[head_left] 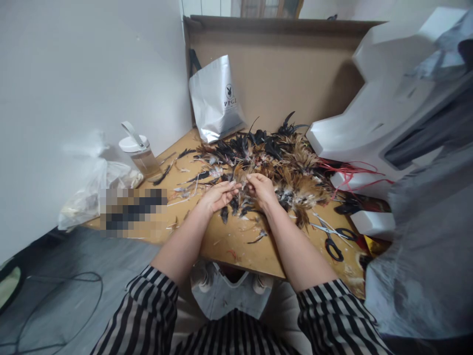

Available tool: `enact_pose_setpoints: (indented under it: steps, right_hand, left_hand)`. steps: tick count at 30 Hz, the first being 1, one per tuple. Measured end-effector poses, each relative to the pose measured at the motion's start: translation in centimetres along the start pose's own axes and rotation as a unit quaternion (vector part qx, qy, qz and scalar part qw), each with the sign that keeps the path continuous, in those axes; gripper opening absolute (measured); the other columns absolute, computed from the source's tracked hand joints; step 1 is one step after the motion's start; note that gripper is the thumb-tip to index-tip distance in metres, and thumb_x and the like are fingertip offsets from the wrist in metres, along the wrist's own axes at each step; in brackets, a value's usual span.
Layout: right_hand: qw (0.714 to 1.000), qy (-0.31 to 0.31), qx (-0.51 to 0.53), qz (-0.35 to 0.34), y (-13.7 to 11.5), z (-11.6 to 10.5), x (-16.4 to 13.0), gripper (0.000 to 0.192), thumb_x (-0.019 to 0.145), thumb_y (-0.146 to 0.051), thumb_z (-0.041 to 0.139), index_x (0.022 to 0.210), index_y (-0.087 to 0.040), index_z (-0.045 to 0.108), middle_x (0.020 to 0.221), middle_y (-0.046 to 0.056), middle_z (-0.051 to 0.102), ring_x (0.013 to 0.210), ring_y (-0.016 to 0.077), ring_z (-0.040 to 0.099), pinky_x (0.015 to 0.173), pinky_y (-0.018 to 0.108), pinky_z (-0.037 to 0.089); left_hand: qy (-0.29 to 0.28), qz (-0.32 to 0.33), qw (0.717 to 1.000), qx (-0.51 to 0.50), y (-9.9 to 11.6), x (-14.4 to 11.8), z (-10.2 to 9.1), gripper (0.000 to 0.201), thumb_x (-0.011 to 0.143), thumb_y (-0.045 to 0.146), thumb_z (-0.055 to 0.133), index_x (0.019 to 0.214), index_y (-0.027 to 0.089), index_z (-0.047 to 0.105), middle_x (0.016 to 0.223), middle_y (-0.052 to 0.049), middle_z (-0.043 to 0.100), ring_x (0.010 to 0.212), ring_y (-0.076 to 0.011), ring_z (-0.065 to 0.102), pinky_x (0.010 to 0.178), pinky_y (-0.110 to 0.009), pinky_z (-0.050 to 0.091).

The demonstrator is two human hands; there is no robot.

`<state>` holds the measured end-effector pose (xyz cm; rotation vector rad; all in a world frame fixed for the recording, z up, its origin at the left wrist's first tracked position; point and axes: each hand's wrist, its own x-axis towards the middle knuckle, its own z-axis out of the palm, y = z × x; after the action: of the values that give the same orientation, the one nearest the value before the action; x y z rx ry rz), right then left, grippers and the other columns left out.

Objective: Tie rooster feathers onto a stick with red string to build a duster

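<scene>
Head view, the only one: left hand (220, 195) palm partly up, fingers loosely curled; whether its thumb and forefinger grip anything I cannot tell, the tips being small and soft in the frame. Right hand (260, 187) close beside it, thumb and forefinger pressed together, seemingly pinching a brown feather (240, 173) that shows between the hands, at the near side of a feather pile (275, 150) on the wooden table (225, 241). Likeliest trouble: a light feather slipping from a loose pinch and getting lost in the pile, or a forearm sweeping loose ones about. Scissors (331, 231) lie just right of the right forearm; a wide elbow swing could knock them. Feathers might also snag in the red strands (351, 171) at the pile's right. Edges: cardboard panel (295, 69) closes the back, white foam pieces (373, 93) crowd the right. Most room runs leftward, over scattered bits, as far as the lidded cup (145, 160), and toward the near table edge, where anything pushed too far could drop.
</scene>
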<state>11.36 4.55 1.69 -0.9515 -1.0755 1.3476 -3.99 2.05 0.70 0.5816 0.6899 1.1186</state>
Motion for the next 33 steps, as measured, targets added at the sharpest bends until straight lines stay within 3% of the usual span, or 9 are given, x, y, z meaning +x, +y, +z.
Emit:
enact_pose_setpoints:
  steps: [4, 8, 13, 17, 21, 29, 33]
  right_hand:
    - [0.999, 0.001, 0.032, -0.021, 0.6, 0.6, -0.1, 0.03, 0.057, -0.042, 0.07, 0.067, -0.018, 0.055, 0.049, -0.006, 0.048, 0.042, 0.0062, 0.041, 0.04, 0.019, 0.031]
    - [0.998, -0.009, 0.054, -0.021, 0.9, 1.3, -0.4, 0.031, 0.056, -0.043, 0.07, 0.068, -0.018, 0.055, 0.052, -0.006, 0.049, 0.045, 0.0064, 0.045, 0.042, 0.018, 0.034]
    - [0.999, 0.007, 0.03, 0.012, 0.4, 1.4, -0.8, 0.037, 0.056, -0.049, 0.069, 0.068, -0.017, 0.056, 0.054, -0.005, 0.053, 0.042, 0.005, 0.042, 0.038, 0.018, 0.029]
    - [0.997, -0.018, -0.021, 0.073, -0.1, 1.1, -1.1, 0.04, 0.055, -0.052, 0.068, 0.065, -0.016, 0.056, 0.057, -0.002, 0.055, 0.041, 0.0041, 0.039, 0.036, 0.018, 0.025]
    - [0.995, -0.038, -0.006, 0.088, 0.1, 1.2, -1.2, 0.036, 0.052, -0.045, 0.072, 0.066, -0.015, 0.058, 0.055, -0.003, 0.055, 0.041, 0.0036, 0.037, 0.037, 0.017, 0.024]
    - [0.999, -0.01, -0.029, 0.011, 0.3, 1.3, -1.0, 0.028, 0.057, -0.042, 0.067, 0.068, -0.017, 0.058, 0.049, -0.006, 0.049, 0.042, 0.0054, 0.035, 0.041, 0.019, 0.025]
    - [0.996, 0.017, -0.072, -0.047, 0.1, 1.6, -1.1, 0.026, 0.06, -0.041, 0.064, 0.067, -0.016, 0.059, 0.054, -0.003, 0.053, 0.049, 0.0079, 0.044, 0.048, 0.02, 0.033]
  left_hand:
    - [-0.041, -0.05, 0.998, -0.013, -0.1, -0.5, 0.3, 0.008, 0.078, 0.007, 0.053, 0.083, 0.009, 0.059, 0.084, -0.011, 0.067, 0.057, -0.0074, 0.061, 0.041, -0.009, 0.043]
    - [-0.039, -0.059, 0.996, -0.048, -0.1, -0.8, 0.5, 0.01, 0.079, 0.004, 0.051, 0.08, 0.009, 0.059, 0.072, -0.006, 0.064, 0.052, -0.0033, 0.057, 0.041, -0.006, 0.041]
    - [-0.018, 0.027, 0.999, -0.015, 0.1, -0.4, 0.5, 0.005, 0.074, 0.004, 0.057, 0.073, 0.007, 0.061, 0.069, -0.005, 0.063, 0.053, -0.003, 0.056, 0.044, -0.008, 0.042]
    - [0.004, 0.117, 0.991, 0.066, 0.0, -0.1, 0.6, 0.006, 0.068, 0.01, 0.066, 0.072, 0.007, 0.063, 0.071, -0.007, 0.066, 0.055, -0.0042, 0.057, 0.048, -0.01, 0.043]
    - [0.013, 0.142, 0.982, 0.125, -0.3, -0.2, 0.9, 0.014, 0.063, 0.017, 0.071, 0.071, 0.007, 0.065, 0.068, -0.006, 0.066, 0.054, -0.0054, 0.058, 0.048, -0.011, 0.043]
    - [0.007, 0.096, 0.994, 0.043, -0.4, 0.3, 0.2, 0.006, 0.072, 0.011, 0.063, 0.077, 0.008, 0.063, 0.075, -0.009, 0.068, 0.06, -0.0075, 0.062, 0.048, -0.01, 0.045]
    - [0.01, 0.062, 0.998, 0.018, -0.4, 0.4, 0.1, 0.005, 0.075, 0.007, 0.058, 0.077, 0.007, 0.063, 0.072, -0.009, 0.067, 0.057, -0.0073, 0.062, 0.045, -0.01, 0.045]
